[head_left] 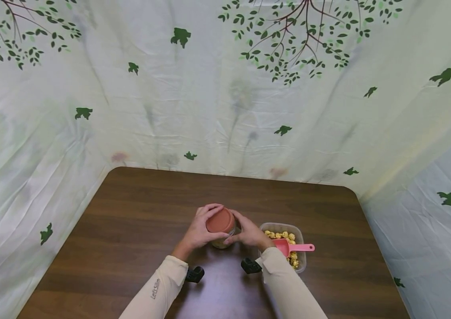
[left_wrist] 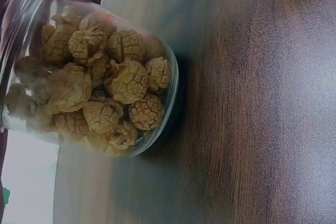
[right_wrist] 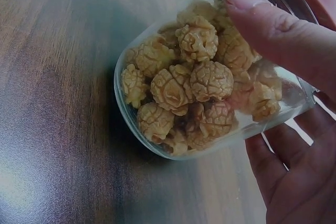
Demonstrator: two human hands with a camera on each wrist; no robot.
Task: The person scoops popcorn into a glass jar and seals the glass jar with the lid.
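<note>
A clear jar (left_wrist: 100, 87) of caramel popcorn stands upright on the table, its reddish-brown lid (head_left: 220, 220) on top. My left hand (head_left: 200, 228) curls round the lid from the left, fingers at its far edge and thumb along its near side. From the right, my right hand (head_left: 251, 232) holds the jar just below the lid. In the right wrist view its thumb (right_wrist: 278, 32) lies across the glass near the neck, with the other fingers round the opposite side. Popcorn pieces (right_wrist: 184, 87) fill much of the jar.
Right of the jar, partly behind my right wrist, sits a clear plastic tub (head_left: 302, 264) of popcorn with a pink scoop (head_left: 302, 247) lying across it. The brown wooden table (head_left: 137, 221) ends at a leaf-patterned curtain (head_left: 209, 110) at the back and sides.
</note>
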